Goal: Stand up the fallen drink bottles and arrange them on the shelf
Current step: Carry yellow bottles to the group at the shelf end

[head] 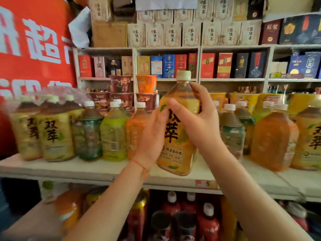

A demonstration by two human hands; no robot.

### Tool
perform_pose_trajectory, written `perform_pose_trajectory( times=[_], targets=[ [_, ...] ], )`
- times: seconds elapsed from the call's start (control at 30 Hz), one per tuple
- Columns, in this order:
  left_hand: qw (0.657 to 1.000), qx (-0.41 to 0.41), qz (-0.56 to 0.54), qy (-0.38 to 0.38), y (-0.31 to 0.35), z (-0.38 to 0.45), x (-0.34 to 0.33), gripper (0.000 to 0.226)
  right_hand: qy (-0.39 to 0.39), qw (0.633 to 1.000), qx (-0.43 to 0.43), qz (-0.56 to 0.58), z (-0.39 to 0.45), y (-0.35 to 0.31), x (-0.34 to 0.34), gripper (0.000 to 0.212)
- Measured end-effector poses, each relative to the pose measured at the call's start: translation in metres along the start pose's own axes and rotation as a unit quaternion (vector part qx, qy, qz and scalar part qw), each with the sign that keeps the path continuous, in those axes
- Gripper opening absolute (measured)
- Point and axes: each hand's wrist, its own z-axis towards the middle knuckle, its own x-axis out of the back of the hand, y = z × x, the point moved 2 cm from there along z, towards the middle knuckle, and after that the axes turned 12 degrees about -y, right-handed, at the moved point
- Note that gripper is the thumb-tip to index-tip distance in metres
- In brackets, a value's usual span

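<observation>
Red banner cloth (34, 49) with white characters fills the far left, and in front of it the white shelf (86, 168) carries a row of drink bottles standing upright along its back: two yellow-labelled tea bottles (52, 134) still under a torn plastic wrap near the left end, then a dark green-labelled bottle (89, 133), a lime-green bottle (113, 134) and an orange bottle (135, 129).

Next comes the left hand (152, 136), its fingers curled against the lower left side of the yellow tea bottle (178, 122), thumb on the label. That bottle is lifted clear of the shelf, above its front edge near the middle, cap up and leaning slightly to the right, so its long axis is close to vertical. The right hand (199, 119) grips it from the right and higher up, thumb across the label front and fingers wrapped round the shoulder just below the pale cap. Both hands hold it firmly; the right has the fuller grasp.

Behind and beneath the bottle the row shows a gap, between the orange bottle and the green-labelled bottle (231, 131) on the right; that looks the likely slot, straight down and back from the grip. Further right stand a large orange bottle (274, 140) and another yellow tea bottle (311, 136) at the right end.
</observation>
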Motion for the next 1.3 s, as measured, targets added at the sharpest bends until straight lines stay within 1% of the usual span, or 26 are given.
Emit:
perform_pose_trajectory(
  times=[0.03, 0.13, 0.23, 0.3, 0.33, 0.37, 0.43, 0.47, 0.5, 0.53, 0.57, 0.63, 0.67, 0.7, 0.73, 0.8, 0.83, 0.87, 0.93, 0.97, 1.03, 1.13, 1.2, 1.23, 1.3],
  targets=[
    [1.000, -0.004, 0.005, 0.013, 0.002, -0.008, 0.025, 0.039, -0.003, 1.000, 0.004, 0.010, 0.002, -0.001, -0.028, 0.057],
    [0.997, -0.015, 0.035, 0.072, 0.000, -0.029, 0.101, 0.019, -0.010, 0.999, 0.014, 0.035, 0.010, -0.004, -0.110, 0.052],
    [0.984, -0.034, 0.128, 0.120, -0.005, -0.049, 0.175, 0.026, -0.031, 0.998, 0.031, 0.042, 0.020, -0.008, -0.188, 0.056],
    [0.972, -0.055, 0.185, 0.131, -0.013, -0.062, 0.231, 0.034, -0.053, 0.997, 0.044, 0.038, 0.027, -0.012, -0.245, 0.058],
    [0.967, -0.063, 0.207, 0.137, -0.016, -0.067, 0.247, 0.037, -0.063, 0.996, 0.049, 0.039, 0.029, -0.013, -0.262, 0.058],
    [0.956, -0.066, 0.243, 0.150, -0.019, -0.073, 0.268, 0.040, -0.073, 0.995, 0.049, 0.041, 0.030, -0.012, -0.282, 0.058],
    [0.911, -0.056, 0.361, 0.190, -0.027, -0.083, 0.306, 0.049, -0.085, 0.995, 0.045, 0.037, 0.033, -0.010, -0.318, 0.059],
    [0.892, -0.046, 0.398, 0.210, -0.033, -0.086, 0.322, 0.053, -0.089, 0.995, 0.042, 0.032, 0.033, -0.008, -0.329, 0.059],
    [0.883, -0.033, 0.413, 0.219, -0.038, -0.089, 0.337, 0.053, -0.090, 0.995, 0.036, 0.026, 0.034, -0.006, -0.338, 0.059],
    [0.886, -0.015, 0.409, 0.219, -0.043, -0.091, 0.351, 0.053, -0.092, 0.995, 0.029, 0.027, 0.036, -0.005, -0.346, 0.057],
    [0.896, 0.000, 0.392, 0.210, -0.049, -0.092, 0.360, 0.052, -0.094, 0.995, 0.023, 0.029, 0.037, -0.003, -0.352, 0.055],
    [0.927, 0.000, 0.330, 0.180, -0.055, -0.090, 0.375, 0.056, -0.102, 0.994, 0.016, 0.029, 0.038, -0.002, -0.361, 0.053],
    [0.934, -0.002, 0.311, 0.174, -0.054, -0.089, 0.380, 0.056, -0.107, 0.994, 0.013, 0.025, 0.040, -0.002, -0.366, 0.053],
    [0.931, -0.012, 0.319, 0.177, -0.050, -0.089, 0.385, 0.053, -0.112, 0.993, 0.010, 0.020, 0.041, -0.001, -0.369, 0.054],
    [0.914, -0.026, 0.361, 0.185, -0.044, -0.089, 0.390, 0.048, -0.116, 0.993, 0.007, 0.014, 0.042, 0.000, -0.373, 0.053],
    [0.855, -0.046, 0.465, 0.224, -0.037, -0.089, 0.402, 0.037, -0.116, 0.993, 0.005, 0.003, 0.044, 0.003, -0.378, 0.053],
    [0.837, -0.050, 0.492, 0.234, -0.037, -0.088, 0.409, 0.034, -0.113, 0.994, 0.006, -0.002, 0.045, 0.006, -0.380, 0.054],
    [0.846, -0.033, 0.478, 0.233, -0.039, -0.087, 0.417, 0.039, -0.109, 0.994, 0.008, -0.005, 0.045, 0.008, -0.382, 0.055],
    [0.895, 0.032, 0.386, 0.224, -0.048, -0.085, 0.431, 0.063, -0.106, 0.994, 0.007, -0.009, 0.046, 0.015, -0.388, 0.062],
    [0.912, 0.056, 0.342, 0.220, -0.055, -0.085, 0.435, 0.069, -0.107, 0.994, 0.005, -0.012, 0.047, 0.017, -0.392, 0.066],
    [0.914, 0.072, 0.332, 0.220, -0.061, -0.085, 0.436, 0.069, -0.108, 0.994, 0.003, -0.020, 0.048, 0.021, -0.400, 0.070],
    [0.915, 0.069, 0.318, 0.239, -0.061, -0.082, 0.436, 0.059, -0.104, 0.994, -0.004, -0.039, 0.050, 0.026, -0.414, 0.071],
    [0.909, 0.079, 0.331, 0.240, -0.062, -0.082, 0.434, 0.057, -0.098, 0.993, -0.010, -0.062, 0.051, 0.028, -0.424, 0.071],
    [0.906, 0.085, 0.341, 0.238, -0.063, -0.082, 0.433, 0.058, -0.094, 0.992, -0.008, -0.081, 0.052, 0.028, -0.428, 0.070],
    [0.899, 0.090, 0.354, 0.240, -0.063, -0.081, 0.429, 0.060, -0.060, 0.981, 0.031, -0.180, 0.052, 0.025, -0.432, 0.065]
  ],
)
